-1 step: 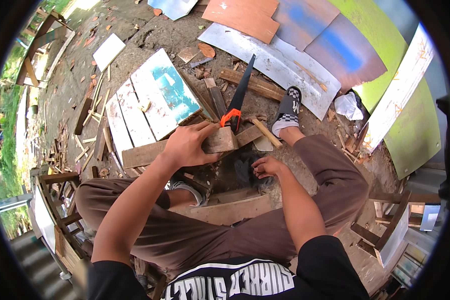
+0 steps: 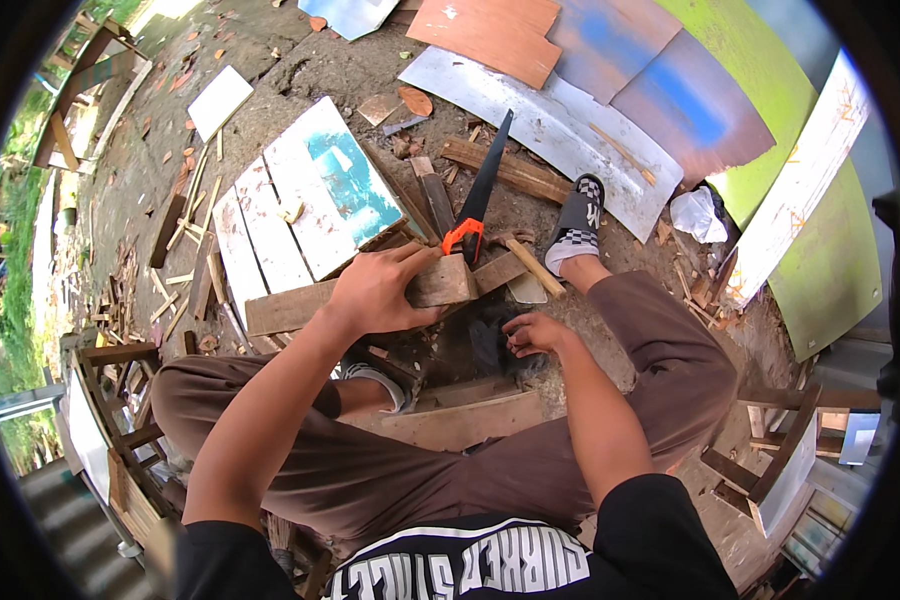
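My left hand (image 2: 372, 290) is wrapped over a short wooden beam (image 2: 448, 281), its fingers over the top near the right end. The beam lies across in front of a white board panel (image 2: 305, 200) with a turquoise patch. To the right, my right hand (image 2: 536, 333) is held low with its fingers curled and pinched together, beside a crumpled black plastic bag (image 2: 488, 342). Whatever the fingertips may hold is too small to make out. Just beyond the beam stands a handsaw (image 2: 486, 183) with a black blade and orange handle. Near it lies a hammer with a wooden handle (image 2: 535, 268).
Thin wood strips (image 2: 198, 210) and offcuts litter the ground at left. Large painted sheets (image 2: 670, 90) and a long white plank (image 2: 798, 175) lie at the far right. A wooden frame (image 2: 120, 400) stands at left, and another board (image 2: 460, 420) lies between my legs.
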Motion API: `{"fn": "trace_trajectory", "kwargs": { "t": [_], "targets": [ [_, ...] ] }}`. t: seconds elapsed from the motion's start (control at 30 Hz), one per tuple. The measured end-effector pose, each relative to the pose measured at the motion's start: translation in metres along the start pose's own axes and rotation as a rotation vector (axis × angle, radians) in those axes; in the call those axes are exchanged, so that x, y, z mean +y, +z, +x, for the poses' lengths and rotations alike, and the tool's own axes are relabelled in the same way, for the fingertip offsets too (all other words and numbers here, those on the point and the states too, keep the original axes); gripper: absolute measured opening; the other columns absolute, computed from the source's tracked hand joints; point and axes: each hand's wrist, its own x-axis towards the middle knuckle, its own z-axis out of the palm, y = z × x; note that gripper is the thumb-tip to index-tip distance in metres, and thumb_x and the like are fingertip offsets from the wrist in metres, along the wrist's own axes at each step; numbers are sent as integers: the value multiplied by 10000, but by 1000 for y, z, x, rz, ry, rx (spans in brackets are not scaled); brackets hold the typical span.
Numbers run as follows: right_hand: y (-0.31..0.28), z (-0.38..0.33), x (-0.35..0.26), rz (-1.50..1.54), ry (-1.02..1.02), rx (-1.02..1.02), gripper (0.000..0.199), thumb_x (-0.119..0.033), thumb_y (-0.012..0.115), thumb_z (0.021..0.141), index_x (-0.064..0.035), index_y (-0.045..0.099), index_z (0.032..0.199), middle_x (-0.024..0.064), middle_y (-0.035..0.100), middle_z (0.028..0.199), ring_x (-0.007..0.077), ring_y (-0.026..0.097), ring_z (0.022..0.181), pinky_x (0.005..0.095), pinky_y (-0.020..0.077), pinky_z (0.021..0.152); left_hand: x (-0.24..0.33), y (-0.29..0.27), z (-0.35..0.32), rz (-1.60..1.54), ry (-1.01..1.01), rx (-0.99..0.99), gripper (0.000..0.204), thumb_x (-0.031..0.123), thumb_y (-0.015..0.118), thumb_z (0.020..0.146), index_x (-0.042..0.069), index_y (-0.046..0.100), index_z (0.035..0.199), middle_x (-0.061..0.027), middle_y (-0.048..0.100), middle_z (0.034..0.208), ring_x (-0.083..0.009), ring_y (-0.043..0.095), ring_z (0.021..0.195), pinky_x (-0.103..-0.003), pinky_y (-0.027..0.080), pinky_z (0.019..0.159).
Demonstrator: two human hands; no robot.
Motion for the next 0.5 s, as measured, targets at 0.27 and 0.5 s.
{"fn": "trace_trajectory", "kwargs": {
  "t": [0.27, 0.5],
  "targets": [
    [57, -131, -114, -138, -510, -121, 197, 45, 757, 943, 63, 693, 1128, 139, 765, 997, 199, 766, 885, 310, 657, 778, -1, 0, 0, 10, 14, 1, 749, 459, 849, 737, 77, 659, 1352, -114, 717, 1207, -341, 734, 1027, -450, 612, 849],
    [142, -171, -139, -312, -1208, 438, 107, 64, 764, 949, 26, 718, 1038, 133, 794, 1019, 171, 775, 944, 287, 623, 855, -5, 2, -1, -13, 20, 0, 761, 467, 841, 756, 67, 643, 1373, -107, 701, 1152, -346, 732, 1012, -464, 608, 843]
  ]
}}
